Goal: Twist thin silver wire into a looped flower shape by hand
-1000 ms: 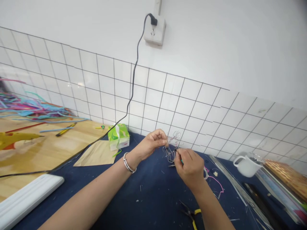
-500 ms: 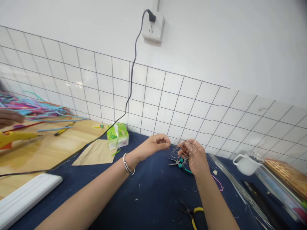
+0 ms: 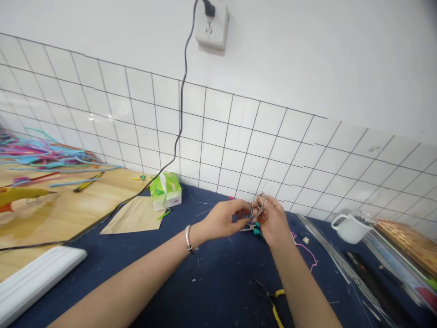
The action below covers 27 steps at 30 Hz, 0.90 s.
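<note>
A tangled piece of thin silvery wire (image 3: 258, 204) is held up above the dark blue cloth. My right hand (image 3: 274, 223) grips it from the right, fingers closed round it. From the left, my left hand (image 3: 227, 218) reaches it with bent fingers, thumb and fingertips pinching at the wire's near side; the exact contact is partly hidden. Beneath and behind the hands lie teal-handled pliers (image 3: 257, 230), partly covered. Yellow-and-black-handled pliers (image 3: 278, 300) rest nearer to me beside my right forearm.
Left are a tissue pack (image 3: 166, 191), a brown paper piece (image 3: 133, 216), a white power strip (image 3: 41, 278), a yellow glue gun (image 3: 23, 196) and pipe cleaners (image 3: 51, 152). Right are straight wires (image 3: 327, 250) and a white mug (image 3: 351, 228). A black cord (image 3: 179, 118) hangs down the wall.
My left hand has moved right to meet the wire, which now looks more bunched together. The other person's hand at the far left has gone out of view. The view has shifted slightly.
</note>
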### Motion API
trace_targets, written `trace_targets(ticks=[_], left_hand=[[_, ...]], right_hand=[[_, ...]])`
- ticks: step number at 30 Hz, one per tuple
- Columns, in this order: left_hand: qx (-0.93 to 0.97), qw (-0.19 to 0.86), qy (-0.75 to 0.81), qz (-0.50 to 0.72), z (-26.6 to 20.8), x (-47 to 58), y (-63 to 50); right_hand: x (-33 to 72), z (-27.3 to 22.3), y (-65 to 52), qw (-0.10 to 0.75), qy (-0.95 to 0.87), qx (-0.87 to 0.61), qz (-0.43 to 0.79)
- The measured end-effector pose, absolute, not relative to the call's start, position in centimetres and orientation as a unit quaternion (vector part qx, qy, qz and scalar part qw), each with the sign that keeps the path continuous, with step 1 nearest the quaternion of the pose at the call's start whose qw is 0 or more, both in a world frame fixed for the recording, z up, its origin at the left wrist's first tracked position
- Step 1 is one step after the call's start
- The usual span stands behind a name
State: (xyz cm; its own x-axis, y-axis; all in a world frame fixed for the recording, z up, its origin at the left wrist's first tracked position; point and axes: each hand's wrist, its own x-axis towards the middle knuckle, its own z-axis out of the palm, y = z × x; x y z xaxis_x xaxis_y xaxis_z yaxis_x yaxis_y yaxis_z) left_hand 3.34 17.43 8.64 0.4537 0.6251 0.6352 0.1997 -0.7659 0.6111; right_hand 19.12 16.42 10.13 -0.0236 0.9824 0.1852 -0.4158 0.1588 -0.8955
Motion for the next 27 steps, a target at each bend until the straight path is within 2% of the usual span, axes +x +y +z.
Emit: trace_targets(ticks=[3, 6, 9, 13, 17, 22, 27], left_hand=[[0.833, 0.163, 0.267, 0.455, 8.2, 3.3, 17.7], [0.824, 0.151, 0.294, 0.461, 8.2, 2.8, 18.1], [0.784, 0.200, 0.311, 0.499, 8.5, 2.1, 18.7], [0.722, 0.360, 0.290, 0.516, 9.0, 1.6, 19.6], [0.671, 0.484, 0.251, 0.503, 9.1, 1.8, 19.7], [0.665, 0.508, 0.244, 0.490, 9.4, 2.1, 19.1], [0.686, 0.502, 0.242, 0.469, 9.5, 2.1, 18.9]], right_hand=[[19.1, 10.0, 16.3, 0.629, -0.459, -0.339, 0.527], [19.6, 10.1, 16.5, 0.625, -0.474, -0.365, 0.502], [20.3, 10.3, 16.7, 0.608, -0.493, -0.383, 0.489], [20.5, 10.4, 16.8, 0.606, -0.507, -0.394, 0.471], [20.1, 10.4, 16.4, 0.608, -0.546, -0.421, 0.395], [19.3, 10.7, 15.5, 0.532, -0.646, -0.465, 0.288], [19.3, 10.6, 15.5, 0.480, -0.679, -0.457, 0.316]])
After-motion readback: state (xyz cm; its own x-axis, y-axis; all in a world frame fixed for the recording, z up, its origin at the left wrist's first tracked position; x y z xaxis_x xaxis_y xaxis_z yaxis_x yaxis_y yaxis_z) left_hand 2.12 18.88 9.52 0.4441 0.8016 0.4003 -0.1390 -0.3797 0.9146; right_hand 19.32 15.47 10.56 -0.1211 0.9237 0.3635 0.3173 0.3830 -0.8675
